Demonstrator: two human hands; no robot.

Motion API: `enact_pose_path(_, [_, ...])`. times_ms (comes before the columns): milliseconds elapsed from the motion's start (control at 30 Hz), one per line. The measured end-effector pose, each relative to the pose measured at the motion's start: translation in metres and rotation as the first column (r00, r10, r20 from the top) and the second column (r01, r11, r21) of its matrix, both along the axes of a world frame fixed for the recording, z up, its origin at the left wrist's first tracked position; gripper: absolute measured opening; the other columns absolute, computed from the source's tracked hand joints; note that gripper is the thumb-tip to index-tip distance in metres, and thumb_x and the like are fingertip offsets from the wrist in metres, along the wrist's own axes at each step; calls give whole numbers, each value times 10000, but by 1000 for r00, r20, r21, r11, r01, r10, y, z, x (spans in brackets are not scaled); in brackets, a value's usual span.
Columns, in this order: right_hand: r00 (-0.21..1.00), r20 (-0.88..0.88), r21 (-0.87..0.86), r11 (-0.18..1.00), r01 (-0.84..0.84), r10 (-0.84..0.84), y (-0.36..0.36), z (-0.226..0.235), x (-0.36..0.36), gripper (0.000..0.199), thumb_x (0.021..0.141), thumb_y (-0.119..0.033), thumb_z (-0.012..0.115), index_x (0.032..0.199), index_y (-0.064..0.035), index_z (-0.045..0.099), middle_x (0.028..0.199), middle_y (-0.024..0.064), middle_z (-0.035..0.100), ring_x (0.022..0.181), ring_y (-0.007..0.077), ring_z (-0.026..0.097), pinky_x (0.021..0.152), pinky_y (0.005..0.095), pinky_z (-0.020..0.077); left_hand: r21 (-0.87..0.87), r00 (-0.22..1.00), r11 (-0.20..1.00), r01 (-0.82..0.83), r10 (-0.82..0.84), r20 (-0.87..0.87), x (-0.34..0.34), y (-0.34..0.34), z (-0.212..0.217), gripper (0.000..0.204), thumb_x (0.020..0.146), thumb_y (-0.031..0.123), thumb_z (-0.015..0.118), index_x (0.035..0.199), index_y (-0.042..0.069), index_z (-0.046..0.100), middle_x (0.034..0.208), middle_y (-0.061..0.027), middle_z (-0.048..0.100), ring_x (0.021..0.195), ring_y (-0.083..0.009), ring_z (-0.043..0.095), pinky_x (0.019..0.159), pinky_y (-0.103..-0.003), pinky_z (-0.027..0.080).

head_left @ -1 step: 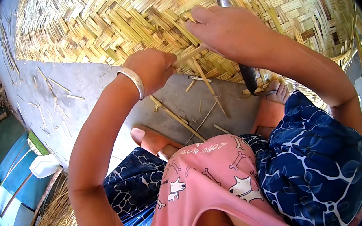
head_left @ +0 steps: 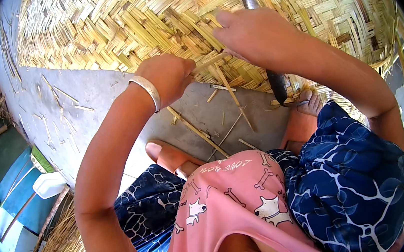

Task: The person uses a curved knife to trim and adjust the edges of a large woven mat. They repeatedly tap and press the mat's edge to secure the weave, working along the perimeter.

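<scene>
Head view shows the left hand (head_left: pixel 168 77) closed around a thin bamboo strip (head_left: pixel 209 63). The right hand (head_left: pixel 251 34) pinches it too, by the woven mat (head_left: pixel 149 21). A dark knife (head_left: pixel 272 79) lies under that hand.

Bright, even daylight; soft shadows under forearms on concrete floor (head_left: pixel 107 95). Strong fisheye bending, black vignette at rim. Centre sharp.

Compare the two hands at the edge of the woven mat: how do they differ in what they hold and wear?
The left hand wears a silver bangle; the right hand has a bare wrist. The right hand grips a dark knife that sticks out both ends of its fist, while the left hand is closed on a thin strip only. Both sit at the woven mat's near edge, knuckles up.
</scene>
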State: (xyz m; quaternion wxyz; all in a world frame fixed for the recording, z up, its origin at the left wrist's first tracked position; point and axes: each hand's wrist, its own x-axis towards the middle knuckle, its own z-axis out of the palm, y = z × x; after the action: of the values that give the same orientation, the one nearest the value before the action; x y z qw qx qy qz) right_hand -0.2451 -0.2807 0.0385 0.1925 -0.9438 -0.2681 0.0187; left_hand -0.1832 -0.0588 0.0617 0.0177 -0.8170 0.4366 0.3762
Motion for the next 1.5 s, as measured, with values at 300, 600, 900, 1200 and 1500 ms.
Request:
enact_pose_path(300, [819, -566, 188, 982, 18, 93, 11, -35, 20, 158, 794, -191, 626, 771, -45, 569, 710, 109, 577, 624, 278, 598, 579, 396, 476, -584, 868, 812, 4, 287, 405, 14, 6, 3, 156, 841, 178, 647, 976, 101, 654, 932, -117, 666, 771, -310, 644, 666, -392, 525])
enact_pose_path(600, [492, -847, 484, 672, 560, 201, 26, -70, 53, 214, 863, -176, 655, 997, -23, 590, 821, 37, 630, 690, 108, 601, 604, 240, 500, -481, 575, 399, -781, 759, -306, -48, 17, -86, 163, 871, 102, 626, 1015, 32, 655, 865, -90, 670, 724, -186, 635, 671, -291, 521])
enact_pose_path(900, [533, -831, 490, 662, 567, 158, 35, -85, 56, 239, 872, -178, 651, 1057, -40, 588, 878, 24, 629, 714, 98, 607, 616, 237, 506, -533, 563, 387, -753, 798, -216, -59, 22, -112, 155, 883, 109, 631, 991, 1, 660, 795, -48, 659, 679, -86, 596, 630, -244, 496])
enact_pose_path(1200, [553, -810, 549, 581, 600, 195, 35, -94, 51, 266, 897, -216, 638, 1092, -45, 577, 894, 13, 617, 736, 80, 596, 637, 229, 507, -504, 503, 320, -802, 818, -280, -60, 18, -114, 108, 839, 103, 624, 923, 41, 652, 803, -107, 647, 687, -214, 615, 636, -320, 497])
enact_pose_path(1500, [691, -703, 551, 744, 378, 170, 43, -92, 54, 189, 893, -193, 625, 955, -24, 569, 732, 14, 582, 647, 83, 556, 560, 252, 453, -477, 454, 287, -831, 845, -283, -62, 12, -114, 100, 807, 106, 608, 887, 51, 633, 785, -134, 631, 691, -275, 622, 647, -362, 497])
